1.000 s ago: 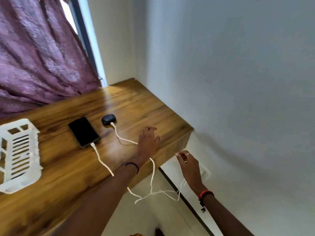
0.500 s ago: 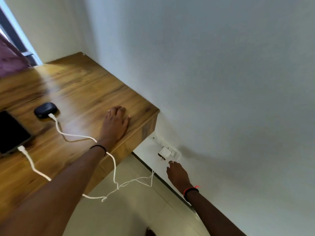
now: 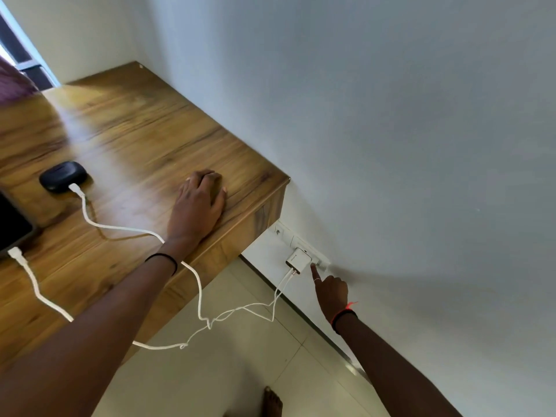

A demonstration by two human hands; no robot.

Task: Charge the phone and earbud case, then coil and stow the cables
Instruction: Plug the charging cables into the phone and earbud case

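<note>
Wooden desk [image 3: 135, 139], white wall [image 3: 391, 115], white charger [image 3: 298, 260]

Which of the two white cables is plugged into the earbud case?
The cable curving toward the left hand; its plug sits in the black earbud case. The other cable ends at the phone, at the picture's left edge.

The earbud case [image 3: 63, 176] lay on the table [image 3: 144, 130] at the frame's left, with the phone [image 3: 12, 227] below it at the left edge and the left hand [image 3: 197, 203] flat near the table's right corner. Cables [image 3: 199, 299] ran off the table's edge to the charger [image 3: 298, 260] on the wall plate [image 3: 296, 240] below that corner. The right hand [image 3: 331, 291] touched the plate just right of the charger.
</note>
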